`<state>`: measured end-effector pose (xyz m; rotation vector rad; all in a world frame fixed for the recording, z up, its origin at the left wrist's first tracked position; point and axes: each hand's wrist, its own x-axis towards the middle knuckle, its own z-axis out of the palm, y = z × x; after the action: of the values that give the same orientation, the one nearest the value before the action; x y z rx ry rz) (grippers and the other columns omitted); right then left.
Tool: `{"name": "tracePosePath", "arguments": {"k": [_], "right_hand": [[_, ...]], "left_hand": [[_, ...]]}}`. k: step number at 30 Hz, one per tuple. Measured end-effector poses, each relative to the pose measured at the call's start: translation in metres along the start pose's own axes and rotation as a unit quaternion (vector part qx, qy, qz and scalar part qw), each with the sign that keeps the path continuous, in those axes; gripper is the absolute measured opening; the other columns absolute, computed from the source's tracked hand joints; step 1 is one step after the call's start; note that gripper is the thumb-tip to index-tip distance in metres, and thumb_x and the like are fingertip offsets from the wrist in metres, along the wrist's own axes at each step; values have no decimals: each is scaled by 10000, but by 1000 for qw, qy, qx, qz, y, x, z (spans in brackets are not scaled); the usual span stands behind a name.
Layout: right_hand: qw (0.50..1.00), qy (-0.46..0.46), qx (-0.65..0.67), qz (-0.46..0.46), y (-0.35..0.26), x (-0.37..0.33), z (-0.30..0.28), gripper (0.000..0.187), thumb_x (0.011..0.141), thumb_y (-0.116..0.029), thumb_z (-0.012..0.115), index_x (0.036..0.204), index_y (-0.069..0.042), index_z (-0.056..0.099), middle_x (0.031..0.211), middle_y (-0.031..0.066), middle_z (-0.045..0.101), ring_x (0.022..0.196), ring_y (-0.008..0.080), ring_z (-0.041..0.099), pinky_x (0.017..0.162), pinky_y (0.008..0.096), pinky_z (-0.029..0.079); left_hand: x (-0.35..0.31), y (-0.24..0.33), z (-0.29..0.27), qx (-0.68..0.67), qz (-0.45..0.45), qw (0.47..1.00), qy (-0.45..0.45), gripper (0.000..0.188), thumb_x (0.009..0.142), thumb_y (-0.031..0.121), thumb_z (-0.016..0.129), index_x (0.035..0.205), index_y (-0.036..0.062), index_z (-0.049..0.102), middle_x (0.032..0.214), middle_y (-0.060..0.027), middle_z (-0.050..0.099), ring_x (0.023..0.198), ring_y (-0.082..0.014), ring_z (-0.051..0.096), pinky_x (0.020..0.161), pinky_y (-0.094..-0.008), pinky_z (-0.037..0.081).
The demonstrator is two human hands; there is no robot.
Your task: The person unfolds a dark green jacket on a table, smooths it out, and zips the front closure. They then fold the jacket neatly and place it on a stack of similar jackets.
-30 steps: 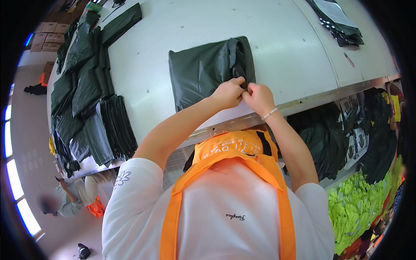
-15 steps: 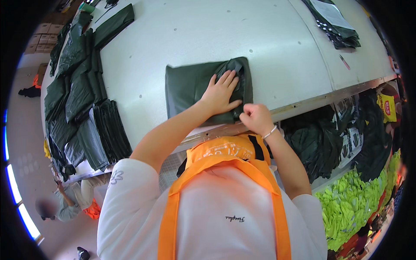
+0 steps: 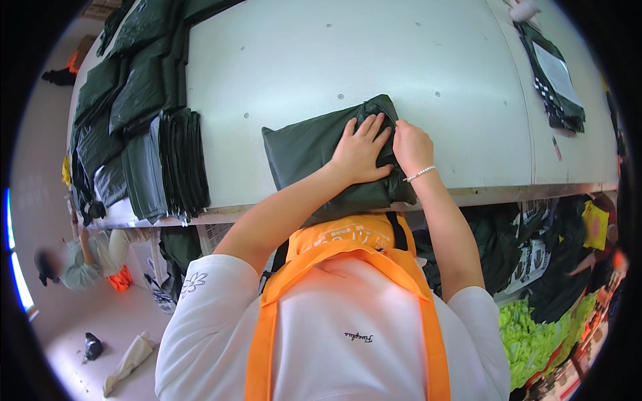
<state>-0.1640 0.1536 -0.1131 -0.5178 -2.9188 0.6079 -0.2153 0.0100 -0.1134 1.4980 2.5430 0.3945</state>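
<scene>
A dark green plastic mailing bag [image 3: 307, 154], bulging with something inside, lies slightly turned at the table's near edge. My left hand [image 3: 361, 150] rests flat across its right part with fingers spread, pressing on the creased plastic. At the bag's right edge my right hand [image 3: 413, 146] is closed, thumb and forefinger pinched together at the far part of that edge. What exactly sits between those fingertips is mostly hidden, but it appears to be the bag's edge.
Filled dark bags [image 3: 138, 97] and a stack of flat bags [image 3: 184, 164] line the white table's [image 3: 294, 67] left side. Printed sheets on dark bags [image 3: 558, 77] and a pen [image 3: 556, 148] lie right. Bright yellow-green garments [image 3: 535, 341] sit below; another person [image 3: 83, 257] is at left.
My right hand has moved away from me along the bag's right edge, from its near corner. The bag has turned slightly; my left hand stays flat on it. The whole view has shifted.
</scene>
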Motion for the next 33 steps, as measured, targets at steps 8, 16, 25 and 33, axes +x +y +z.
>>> {"name": "tracePosePath", "arguments": {"k": [8, 16, 25, 33], "right_hand": [[987, -85, -61, -123, -23, -2, 3, 73, 814, -77, 502, 799, -51, 569, 730, 128, 629, 677, 305, 640, 586, 402, 514], [995, 20, -36, -90, -35, 0, 8, 116, 823, -84, 558, 892, -54, 645, 773, 105, 582, 696, 318, 593, 610, 410, 495], [983, -30, -76, -164, -59, 4, 22, 96, 709, 0, 572, 803, -7, 595, 813, 96, 503, 797, 266, 562, 679, 376, 487], [971, -40, -9, -237, -53, 10, 25, 169, 742, 45, 539, 892, 86, 604, 1196, 167, 544, 1089, 300, 521, 923, 354, 453]], "left_hand": [[-3, -36, 1, -211, 56, 976, -23, 642, 765, 388, 642, 1277, 25, 507, 1407, -217, 381, 1354, -386, 263, 1094, -529, 194], [-33, -51, -7, -20, 57, 997, 38, 694, 847, 500, 532, 1400, 113, 370, 1484, -73, 310, 1385, -256, 249, 1099, -549, 141], [-13, -86, 10, -302, 67, 951, 4, 487, 748, 251, 639, 1190, 53, 587, 1273, -187, 526, 1317, -360, 340, 1102, -488, 233], [-17, -70, 14, -52, -102, 980, 163, 782, 776, 387, 654, 1345, -66, 366, 1409, -204, 372, 1317, -322, 340, 1101, -480, 218]]}}
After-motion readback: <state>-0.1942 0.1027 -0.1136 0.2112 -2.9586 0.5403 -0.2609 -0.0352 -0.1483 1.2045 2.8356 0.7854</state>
